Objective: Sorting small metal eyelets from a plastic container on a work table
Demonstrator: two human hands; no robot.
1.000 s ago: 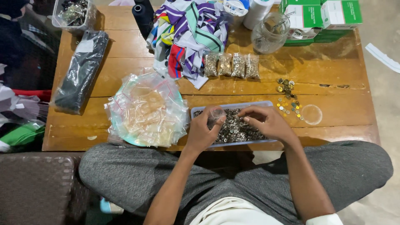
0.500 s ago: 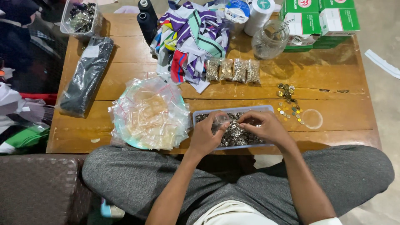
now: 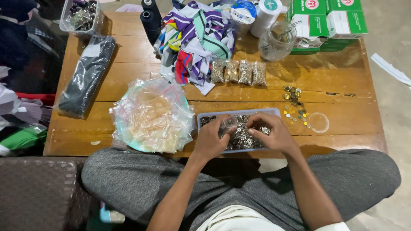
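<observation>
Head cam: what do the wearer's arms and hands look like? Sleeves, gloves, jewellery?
Both forearms are bare to the elbow. The left hand and right hand wear no gloves; no rings, watch or bracelets show. A white garment edge shows near the right upper arm. Grey trousers cover the legs.

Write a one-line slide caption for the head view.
Seated at a wooden table, left hand holds a small clear bag while right hand picks metal rings from a tray.

— What carries it all?
— A wooden table (image 3: 128, 72).
— And on it?
— A tray (image 3: 239, 114) of rings, a bag pile (image 3: 152, 115), striped cloth (image 3: 195, 40), four packets (image 3: 239, 72), loose studs (image 3: 295, 107), a jar (image 3: 276, 42), boxes (image 3: 327, 21).
</observation>
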